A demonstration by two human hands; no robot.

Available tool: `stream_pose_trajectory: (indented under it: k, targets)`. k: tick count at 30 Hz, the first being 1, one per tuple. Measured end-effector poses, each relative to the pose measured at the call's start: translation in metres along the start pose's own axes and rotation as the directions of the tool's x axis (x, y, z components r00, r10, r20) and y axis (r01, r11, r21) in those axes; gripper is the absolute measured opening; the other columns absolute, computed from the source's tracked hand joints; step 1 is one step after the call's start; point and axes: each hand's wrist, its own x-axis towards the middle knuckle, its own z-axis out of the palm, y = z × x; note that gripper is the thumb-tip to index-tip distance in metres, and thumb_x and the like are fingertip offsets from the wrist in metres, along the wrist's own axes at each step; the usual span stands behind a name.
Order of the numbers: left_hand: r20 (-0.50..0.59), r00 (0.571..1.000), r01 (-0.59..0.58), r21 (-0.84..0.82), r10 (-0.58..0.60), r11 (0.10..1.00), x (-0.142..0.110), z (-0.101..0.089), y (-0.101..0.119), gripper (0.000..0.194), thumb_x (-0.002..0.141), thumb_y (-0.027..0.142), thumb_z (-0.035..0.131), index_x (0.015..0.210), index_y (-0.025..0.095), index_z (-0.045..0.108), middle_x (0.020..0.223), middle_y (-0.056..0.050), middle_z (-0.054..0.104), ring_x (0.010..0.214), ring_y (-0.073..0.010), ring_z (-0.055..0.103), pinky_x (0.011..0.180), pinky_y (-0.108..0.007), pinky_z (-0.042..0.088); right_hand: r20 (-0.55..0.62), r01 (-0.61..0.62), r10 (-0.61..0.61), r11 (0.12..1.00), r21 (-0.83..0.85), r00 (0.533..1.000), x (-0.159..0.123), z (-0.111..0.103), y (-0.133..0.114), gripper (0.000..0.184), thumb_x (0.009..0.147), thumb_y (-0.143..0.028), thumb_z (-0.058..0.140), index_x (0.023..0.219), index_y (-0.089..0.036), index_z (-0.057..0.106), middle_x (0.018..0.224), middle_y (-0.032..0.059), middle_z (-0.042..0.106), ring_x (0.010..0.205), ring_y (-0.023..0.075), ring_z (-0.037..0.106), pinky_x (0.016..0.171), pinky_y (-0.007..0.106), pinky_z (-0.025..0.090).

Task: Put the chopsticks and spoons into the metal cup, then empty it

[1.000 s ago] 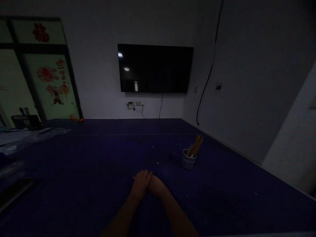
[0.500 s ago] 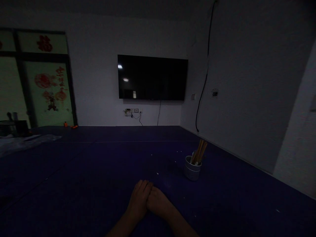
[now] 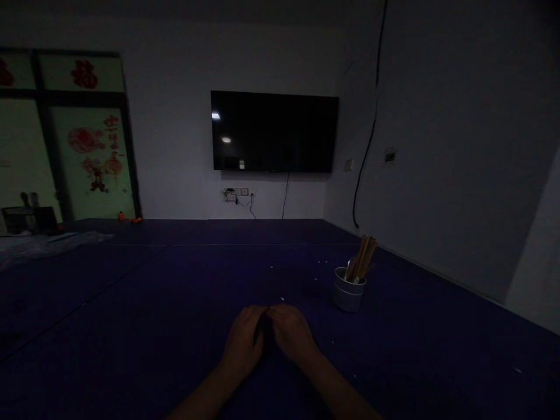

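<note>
Low in the middle of the head view, my two bare hands rest over the dark blue tabletop (image 3: 184, 326), their fingertips meeting or almost meeting. My left hand (image 3: 243, 335) points forward with its thumb apart from the loosely bent fingers; no object shows in it. Bent inward toward the left one, the fingers of my right hand (image 3: 292, 332) look loose, and I see nothing held. Their undersides are hidden, and the light is dim. To the right of my right hand, apart from it, stands a metal cup (image 3: 349, 297) with several wooden chopsticks (image 3: 363, 256) and a spoon in it.
Small white scraps (image 3: 282, 298) dot the tabletop. Clear plastic sheeting (image 3: 65, 244) lies at the far left by a dark holder (image 3: 39, 219). Small orange items (image 3: 136, 220) sit near the door. A television (image 3: 275, 131) hangs on the back wall; a black cable (image 3: 365, 157) runs down the right wall.
My hands were clasped, the left laid over the right. Now they have drawn apart at the palms, touching at most by the fingertips. The view has shifted slightly.
</note>
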Motion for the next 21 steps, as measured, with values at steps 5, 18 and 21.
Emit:
stream_pose_trajectory:
  k: [5, 18, 21]
  targets:
    - [0.027, 0.999, 0.035, 0.079, -0.038, 0.996, 0.003, -0.006, 0.003, 0.031, 0.079, 0.012, 0.040, 0.099, 0.020, 0.063, 0.093, -0.007, 0.067, 0.089, -0.0199, 0.060, 0.081, -0.039, 0.048, -0.146, -0.163, 0.153, 0.985, -0.059, 0.978, 0.004, -0.008, 0.003, 0.038, 0.077, -0.007, 0.038, 0.097, -0.020, 0.067, 0.095, 0.0058, 0.068, 0.089, 0.0173, 0.061, 0.083, 0.032, 0.046]
    - [-0.031, 0.996, 0.084, 0.151, -0.080, 0.985, 0.005, -0.015, -0.007, 0.027, 0.081, 0.018, 0.040, 0.088, 0.019, 0.066, 0.086, -0.007, 0.069, 0.084, -0.0191, 0.062, 0.079, -0.036, 0.048, -0.472, -0.744, 0.604, 0.640, -0.194, 0.642, -0.009, -0.070, 0.071, 0.038, 0.085, -0.023, 0.040, 0.120, -0.024, 0.055, 0.128, 0.0043, 0.052, 0.098, 0.0186, 0.058, 0.068, 0.028, 0.046]
    - [-0.027, 0.995, 0.096, 0.141, -0.093, 0.985, 0.005, -0.014, -0.008, 0.027, 0.080, 0.017, 0.040, 0.088, 0.019, 0.066, 0.086, -0.006, 0.069, 0.084, -0.0185, 0.062, 0.078, -0.035, 0.048, -0.448, -0.759, 0.624, 0.605, -0.242, 0.640, -0.015, -0.074, 0.083, 0.038, 0.086, -0.023, 0.041, 0.122, -0.024, 0.054, 0.125, 0.0045, 0.054, 0.090, 0.0180, 0.060, 0.061, 0.027, 0.044]
